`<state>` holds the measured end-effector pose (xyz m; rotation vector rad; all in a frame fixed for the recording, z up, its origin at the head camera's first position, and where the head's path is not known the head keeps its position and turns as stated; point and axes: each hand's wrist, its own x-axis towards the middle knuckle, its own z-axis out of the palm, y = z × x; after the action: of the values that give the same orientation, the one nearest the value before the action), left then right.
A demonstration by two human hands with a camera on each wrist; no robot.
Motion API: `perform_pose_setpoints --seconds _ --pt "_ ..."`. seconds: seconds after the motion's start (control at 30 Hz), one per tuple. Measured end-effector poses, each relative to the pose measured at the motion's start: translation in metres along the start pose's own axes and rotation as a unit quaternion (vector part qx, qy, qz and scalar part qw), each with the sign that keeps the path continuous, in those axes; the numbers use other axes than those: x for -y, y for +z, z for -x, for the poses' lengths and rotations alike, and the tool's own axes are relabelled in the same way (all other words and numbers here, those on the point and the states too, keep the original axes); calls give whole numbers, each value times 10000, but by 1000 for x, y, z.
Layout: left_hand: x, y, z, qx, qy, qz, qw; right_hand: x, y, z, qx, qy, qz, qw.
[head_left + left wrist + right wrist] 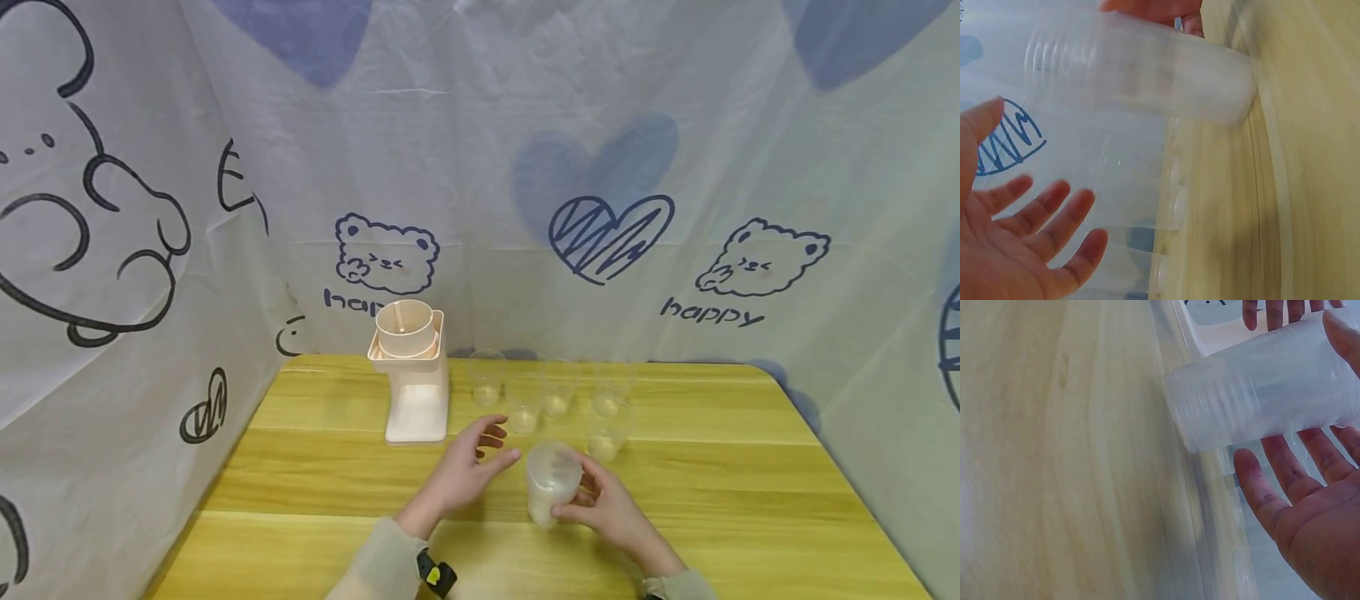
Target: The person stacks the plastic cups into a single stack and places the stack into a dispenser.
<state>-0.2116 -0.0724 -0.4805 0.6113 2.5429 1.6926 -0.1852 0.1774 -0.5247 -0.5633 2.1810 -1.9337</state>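
A stack of nested clear plastic cups [551, 485] stands upright over the near middle of the table. My right hand [611, 507] grips it from the right side, thumb in front and fingers around the back. In the right wrist view the cup stack [1254, 390] lies between thumb and fingers. To its left, my left hand [463, 471] is held apart from the stack, fingers spread and slightly bent, with nothing in it. Beyond the hands, several single clear cups [524, 408] stand on the table; the left hand's fingertips are near the closest of them.
A pale pink cup dispenser [416, 404] with a round tube on top stands at the back left of the wooden table [720, 475]. A white patterned cloth [480, 167] hangs behind the table and along both sides.
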Motion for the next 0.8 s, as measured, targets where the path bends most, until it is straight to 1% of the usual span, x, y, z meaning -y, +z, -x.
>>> perform_pose_setpoints --seconds 0.1,0.2,0.53,0.8 --pt "4 0 -4 -294 -79 -20 9995 0 0 0 6 -10 16 10000" --pt "10 0 -9 -472 -140 -109 9987 0 0 0 28 -15 12 10000" --pt "33 -1 -32 -694 -260 -334 9967 1 -1 1 74 19 -68 9999" --pt "46 -6 -48 -969 -580 -671 9913 1 -1 1 63 29 -60 10000"
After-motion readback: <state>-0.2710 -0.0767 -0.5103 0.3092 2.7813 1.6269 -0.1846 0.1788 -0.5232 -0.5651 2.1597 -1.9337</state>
